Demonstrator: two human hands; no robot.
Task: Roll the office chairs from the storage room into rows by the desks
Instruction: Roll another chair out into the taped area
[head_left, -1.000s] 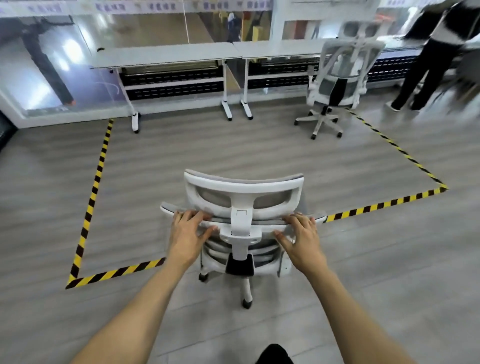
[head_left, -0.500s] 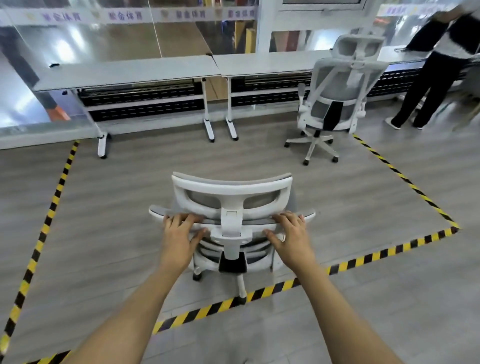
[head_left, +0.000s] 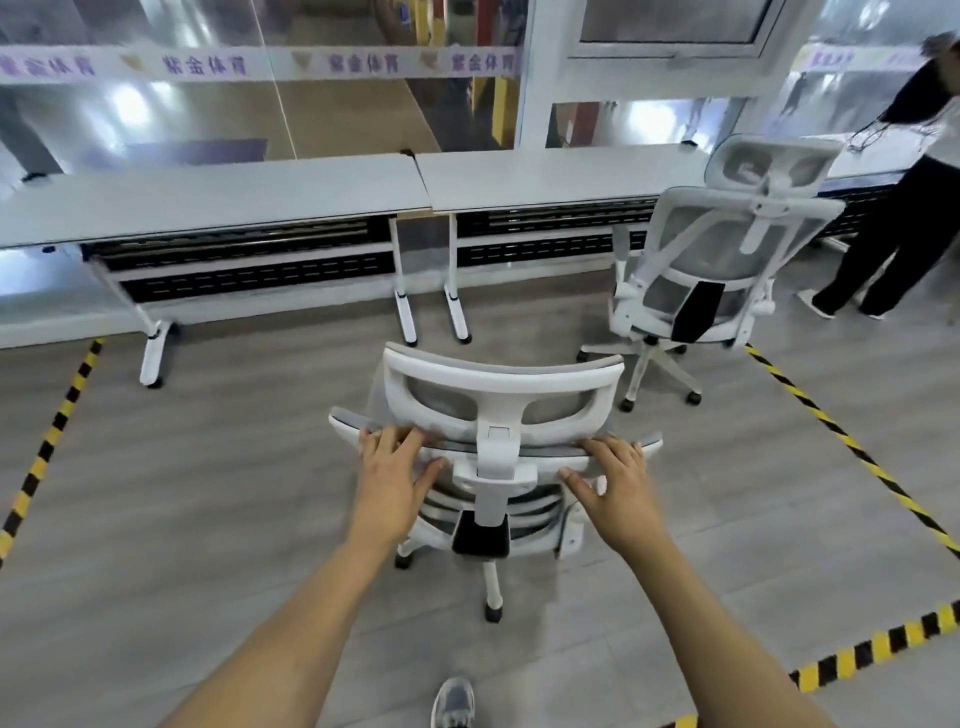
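**A:** Chair's position?

**B:** The chair (head_left: 498, 374) is directly ahead inside the taped floor area, with its back to the person and its seat toward the worktop (head_left: 218, 200) row. The backrest rim runs crosswise to the push line.

**A:** Hands?

**B:** The left hand (head_left: 392, 470) and right hand (head_left: 615, 486) flank the headrest post, equally near. The fingers (head_left: 387, 441) of both lie almost straight over the rim with thumbs splayed below. They press rather than wrap, and hold nothing else.

**A:** Next move?

**B:** The second chair (head_left: 727, 249) stands at the right-hand desk. Likely a forward push, veering slightly left. Even pressure from both hands should stop it swivelling.
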